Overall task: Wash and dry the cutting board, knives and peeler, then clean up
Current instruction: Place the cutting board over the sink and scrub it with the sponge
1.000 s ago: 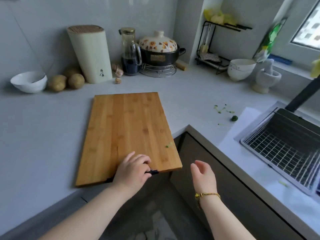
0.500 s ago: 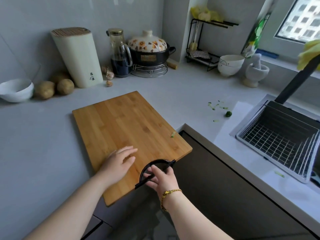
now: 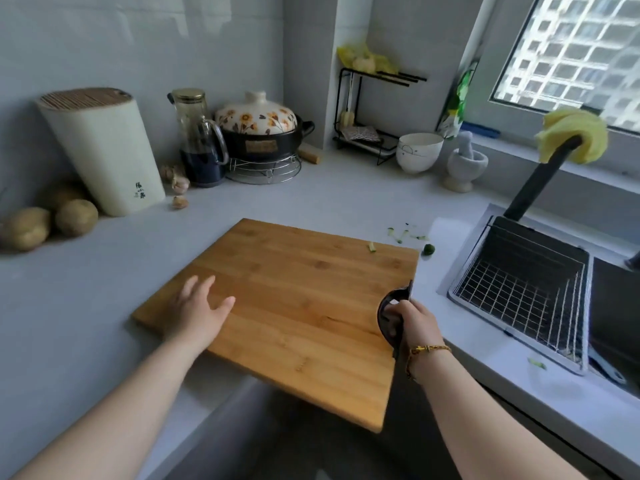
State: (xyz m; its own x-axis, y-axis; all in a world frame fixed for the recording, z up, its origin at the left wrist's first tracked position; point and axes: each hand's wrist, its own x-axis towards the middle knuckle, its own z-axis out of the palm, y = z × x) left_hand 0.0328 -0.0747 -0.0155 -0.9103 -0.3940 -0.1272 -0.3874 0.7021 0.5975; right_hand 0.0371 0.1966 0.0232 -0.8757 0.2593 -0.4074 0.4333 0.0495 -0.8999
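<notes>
In the head view, the board (image 3: 294,306) was seen on the counter (image 3: 86,306), one corner past its edge, with the left hand (image 3: 199,311) laid flat on it, fingers spread, and its black handle (image 3: 398,292) gripped by the right hand (image 3: 415,323).

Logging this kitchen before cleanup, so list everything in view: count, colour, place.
cutting board: one, brown, overhanging counter edge
handle: one, black, board's right edge
knife block: one, cream, back left
potatoes: at least two, brown, far left
glass jug: one, clear, beside block
clay pot: one, black, floral lid, back
bowl: one, white, near window
mortar: one, pale, beside bowl
cloth: one, yellow, draped on faucet
wire basket: one, silver, in sink
scraps: several, green, counter right of board
left hand: flat on board
right hand: gripping handle
</notes>
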